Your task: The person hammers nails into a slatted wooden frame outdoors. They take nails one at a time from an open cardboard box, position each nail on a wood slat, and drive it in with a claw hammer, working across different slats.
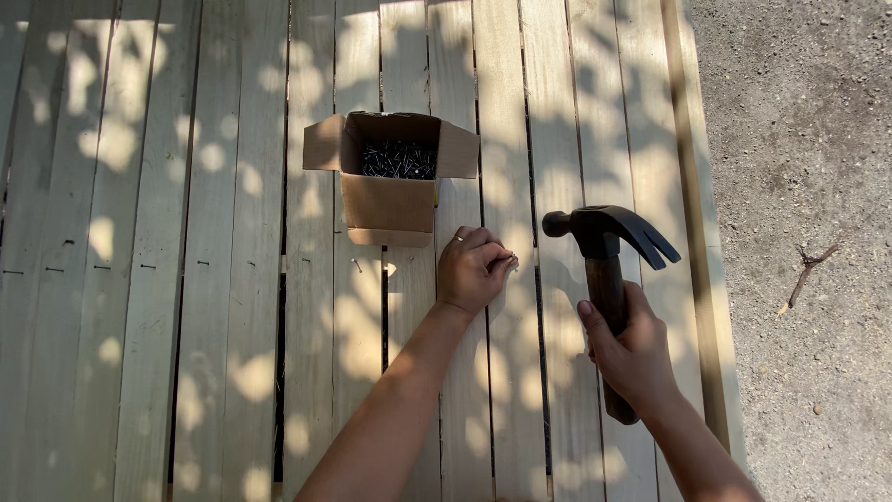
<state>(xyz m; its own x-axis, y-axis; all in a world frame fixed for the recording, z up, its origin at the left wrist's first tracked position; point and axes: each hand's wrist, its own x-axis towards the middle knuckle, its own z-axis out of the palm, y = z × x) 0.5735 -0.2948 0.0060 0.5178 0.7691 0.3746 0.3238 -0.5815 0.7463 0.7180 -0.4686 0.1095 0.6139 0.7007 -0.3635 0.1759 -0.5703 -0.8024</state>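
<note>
A claw hammer (609, 244) is held upright in the right hand (630, 351), above the right side of a deck of pale wooden boards (223, 279). The fingers are wrapped firmly round the lower part of the dark wooden handle, whose butt end shows below the wrist. The dark metal head is turned so that the round striking face points left and the curved claw points right and slightly down.

Just left of the hammer head, the left hand (474, 270) is rested on a board, with the fingers curled and pinched together. A thin pale thing, probably a nail (512, 263), is seen at the fingertips, but it is too small to be told for certain. A ring is worn on one finger of this hand.

Just beyond the left hand, an open cardboard box (388, 177) is set on the boards, with its flaps spread to both sides. It is filled with dark nails (400, 160).

Small fasteners are seen in a row across the boards at the left. The deck is dappled with leaf shadow. Along the right edge of the deck, gritty ground (799, 186) is seen, with a small twig (808, 270) lying on it.
</note>
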